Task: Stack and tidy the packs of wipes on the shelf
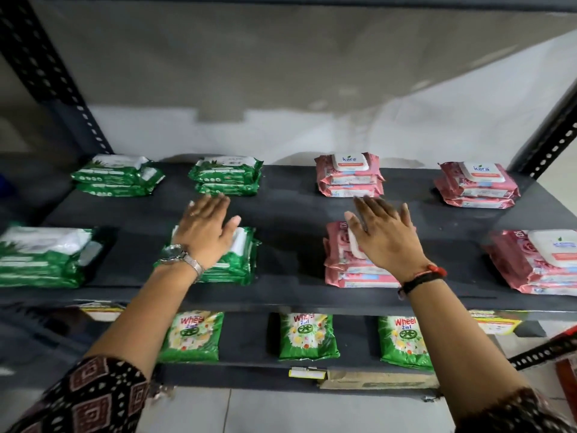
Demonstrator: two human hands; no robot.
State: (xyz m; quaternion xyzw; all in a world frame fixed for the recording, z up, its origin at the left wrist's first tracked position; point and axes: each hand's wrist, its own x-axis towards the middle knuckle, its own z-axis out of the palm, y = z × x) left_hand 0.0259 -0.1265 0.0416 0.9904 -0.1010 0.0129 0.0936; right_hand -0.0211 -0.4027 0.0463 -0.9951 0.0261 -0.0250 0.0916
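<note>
On the dark shelf [287, 214] lie stacks of wipes packs in two rows. Green stacks sit at the back left [115, 176], back centre-left [226, 176], front left [40, 257] and front centre-left [240, 260]. Pink stacks sit at the back centre-right [349, 176], back right [477, 185], front centre-right [343, 264] and front right [540, 260]. My left hand [204, 229] is flat over the front centre-left green stack, fingers spread. Flat with fingers apart, my right hand [384, 235] hovers over the front centre-right pink stack. Neither hand grips a pack.
The shelf below holds three green detergent pouches [307, 335] and yellow price tags [307, 372]. Perforated metal uprights [53, 76] stand at the left and right [555, 142]. A grey wall closes the back. Something red [566, 364] is at the lower right.
</note>
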